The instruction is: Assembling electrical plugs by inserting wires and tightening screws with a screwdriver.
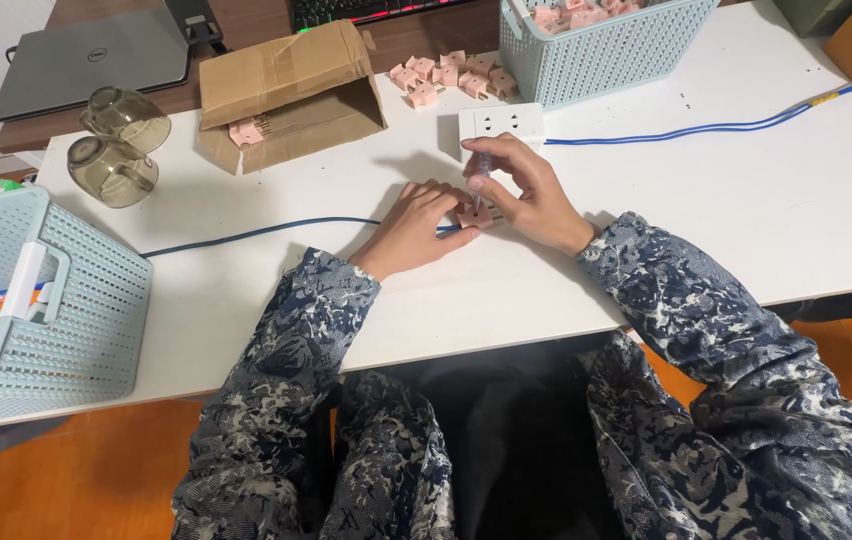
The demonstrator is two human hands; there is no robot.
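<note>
My left hand (416, 222) lies on the white table (706, 220), its fingers pressing down a small pink plug adapter (473, 214). My right hand (529, 190) holds a thin screwdriver-like tool (483, 170) upright, its tip on top of the adapter. A white socket block (499, 122) sits just beyond my hands, with a blue cable (706, 128) running off to the right. A second blue cable (246, 235) runs left from under my left hand.
Several pink adapters (451, 76) lie loose beyond the socket block. A light blue basket (611, 50) holds more. An open cardboard box (286, 95) with one adapter, two upturned glass mugs (116, 145), a laptop (96, 60) and another blue basket (36, 300) are at left.
</note>
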